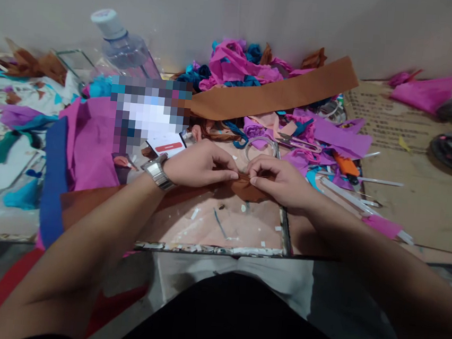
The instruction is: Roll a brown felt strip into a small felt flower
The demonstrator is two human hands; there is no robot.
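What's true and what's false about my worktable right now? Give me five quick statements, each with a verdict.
1. The left hand and right hand both pinch brown paper. True.
2. The watch is on the right wrist. False: it is on the left wrist.
3. A long brown strip lies across the colored paper pile. True.
4. The bottle has a black cap. False: its cap is white.
5. The phone is lit. True.
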